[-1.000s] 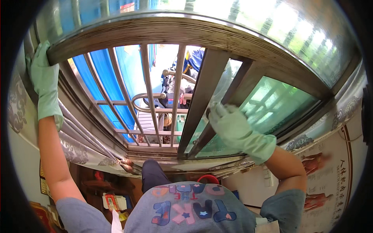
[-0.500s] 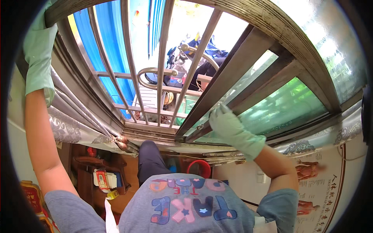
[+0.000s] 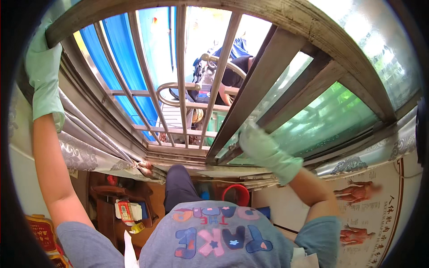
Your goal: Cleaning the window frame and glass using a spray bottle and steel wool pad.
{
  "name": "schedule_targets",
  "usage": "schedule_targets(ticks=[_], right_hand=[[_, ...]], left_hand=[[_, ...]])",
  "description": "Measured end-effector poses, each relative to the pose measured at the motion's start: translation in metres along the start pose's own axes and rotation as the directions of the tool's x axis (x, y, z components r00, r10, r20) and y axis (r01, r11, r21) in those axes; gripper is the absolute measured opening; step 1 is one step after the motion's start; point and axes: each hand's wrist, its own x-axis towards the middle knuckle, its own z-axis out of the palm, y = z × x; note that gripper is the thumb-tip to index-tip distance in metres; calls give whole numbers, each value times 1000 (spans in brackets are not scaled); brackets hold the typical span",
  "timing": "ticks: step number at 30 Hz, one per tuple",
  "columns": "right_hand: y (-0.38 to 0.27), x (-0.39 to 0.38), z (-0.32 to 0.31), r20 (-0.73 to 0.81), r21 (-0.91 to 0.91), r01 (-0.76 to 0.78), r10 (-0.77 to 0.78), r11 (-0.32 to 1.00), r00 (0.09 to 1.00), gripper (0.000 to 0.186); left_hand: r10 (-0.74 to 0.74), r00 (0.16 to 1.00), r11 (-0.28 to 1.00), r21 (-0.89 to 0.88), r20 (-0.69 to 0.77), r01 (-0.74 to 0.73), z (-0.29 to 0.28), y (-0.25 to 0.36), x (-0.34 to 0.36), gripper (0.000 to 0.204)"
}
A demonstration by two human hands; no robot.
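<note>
Both my hands wear pale green gloves. My left hand [image 3: 43, 73] is raised at the far left, closed around the end of the brown window frame [image 3: 187, 5]; its fingertips are partly hidden there. My right hand [image 3: 259, 142], smeared by motion, is at the lower part of the sliding window sash [image 3: 286, 53]. Its fingers look curled against the dark upright beside the glass pane [image 3: 321, 118]. Whatever may be inside that hand is hidden.
Metal window bars [image 3: 181, 58] span the opening to the left. Beyond them a person in dark clothes [image 3: 237, 71] bends over bags. Patterned curtains [image 3: 80, 149] hang along both sides. Below are a red bucket [image 3: 236, 195], a wooden shelf [image 3: 105, 210] and a wall chart [image 3: 357, 214].
The view has shifted slightly. My right hand has moved a little along the sash upright and is more blurred. Outside, the person's bare arm now shows behind the bars.
</note>
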Motion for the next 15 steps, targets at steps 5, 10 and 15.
schedule_targets(ticks=[5,10,15], right_hand=[[-14,-13,19,-233,135,39,-6,990,973,30],[64,-17,-61,-477,406,-210,402,890,782,38],[127,-10,-88,-732,495,-519,656,697,182,40]], left_hand=[[84,996,975,205,29,-88,2,-5,-1,48],[-2,999,999,49,39,0,11,-31,-16,43],[36,999,993,111,20,-38,9,-22,-15,41]])
